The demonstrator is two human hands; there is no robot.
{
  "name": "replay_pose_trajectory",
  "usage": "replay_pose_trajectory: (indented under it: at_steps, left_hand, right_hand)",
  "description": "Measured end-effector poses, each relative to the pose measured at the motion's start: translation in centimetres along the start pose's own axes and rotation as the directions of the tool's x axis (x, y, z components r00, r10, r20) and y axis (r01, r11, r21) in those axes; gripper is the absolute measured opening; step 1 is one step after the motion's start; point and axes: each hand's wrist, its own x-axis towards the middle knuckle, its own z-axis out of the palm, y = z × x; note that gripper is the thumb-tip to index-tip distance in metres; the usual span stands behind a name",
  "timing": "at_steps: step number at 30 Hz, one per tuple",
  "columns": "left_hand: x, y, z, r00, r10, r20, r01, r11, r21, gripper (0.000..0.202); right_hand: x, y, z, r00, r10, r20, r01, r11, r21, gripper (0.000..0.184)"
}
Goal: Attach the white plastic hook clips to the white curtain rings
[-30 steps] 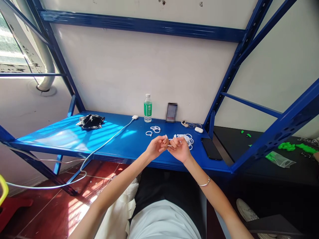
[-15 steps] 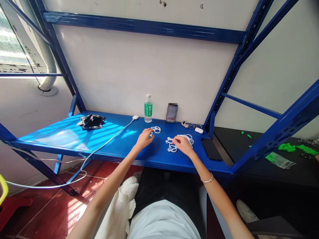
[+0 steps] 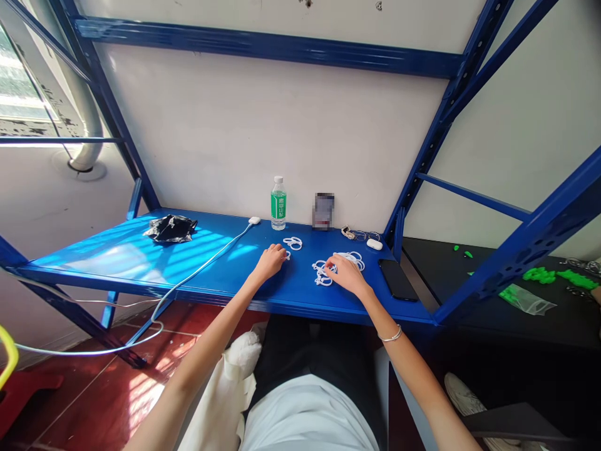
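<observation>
My left hand [image 3: 271, 260] rests on the blue shelf [image 3: 225, 275] with its fingers curled. Its fingertips are on a small white ring [image 3: 287, 254] that peeks out beside them. Two more white rings [image 3: 293, 242] lie just beyond it. My right hand [image 3: 346, 274] lies on a pile of white rings [image 3: 325, 272], with a bracelet on its wrist. Its fingers are bent down into the pile and pinch at the rings there.
At the back stand a green-labelled water bottle [image 3: 278, 203] and a propped phone [image 3: 323, 211]. A white charger and cable [image 3: 213, 254] runs off the left edge. A black bag [image 3: 171, 228], an earbud case [image 3: 374, 244], glasses, a dark phone [image 3: 397, 279] and green parts [image 3: 539, 274] lie around.
My hands were together in front of me, holding a white piece. They have parted: the left went to the rings on the left, the right dropped onto the pile.
</observation>
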Motion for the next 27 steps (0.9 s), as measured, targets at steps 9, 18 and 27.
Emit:
replay_pose_trajectory:
  at_steps: [9,18,27]
  left_hand:
    - [-1.1,5.5,-3.8,0.965,0.262,-0.009,-0.206,0.739,-0.641,0.029]
    - [-1.9,7.9,-3.9,0.944,0.259,0.204,0.149,0.218,-0.964,0.028]
    - [-2.2,9.4,-4.3,0.929,0.265,0.260,0.327,-0.253,-0.911,0.027]
  right_hand:
    - [-0.1,-1.6,-0.4,0.986,-0.157,-0.055,0.166,0.914,0.370,0.029]
    - [-0.2,-2.5,-0.8,0.973,-0.163,0.162,-0.020,0.642,0.766,0.030]
    - [-0.2,-2.8,-0.1,0.961,-0.221,0.163,-0.097,0.284,0.954,0.035]
